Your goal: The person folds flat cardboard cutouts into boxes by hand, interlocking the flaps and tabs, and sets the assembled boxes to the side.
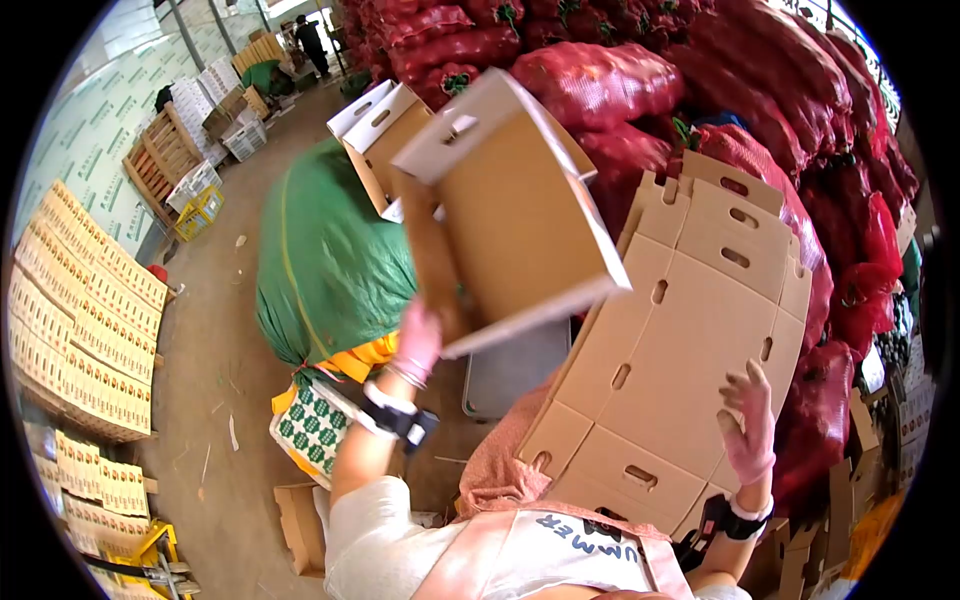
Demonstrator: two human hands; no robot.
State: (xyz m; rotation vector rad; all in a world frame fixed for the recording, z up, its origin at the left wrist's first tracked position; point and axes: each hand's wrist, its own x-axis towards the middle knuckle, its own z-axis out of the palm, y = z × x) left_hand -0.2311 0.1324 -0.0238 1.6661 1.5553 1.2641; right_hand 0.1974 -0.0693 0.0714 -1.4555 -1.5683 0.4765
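My left hand (416, 343), in a pink glove, grips the near left edge of an open cardboard box (525, 215). The box is brown inside with white rims and is held up at a tilt. Over the right side of a flat, unfolded cardboard box blank (690, 335) is my right hand (748, 425), gloved, with fingers apart and nothing in it. Whether it touches the cardboard I cannot tell. The blank has several oval hand holes and crease lines. Behind the held box stands another open box (385, 140), partly hidden.
Red mesh sacks (600, 85) are piled high at the back and right. A large green sack (325, 260) stands left of the held box. Rows of stacked printed cartons (90, 310) line the far left. Under the held box is a grey surface (515, 370). A person (311, 45) stands far back.
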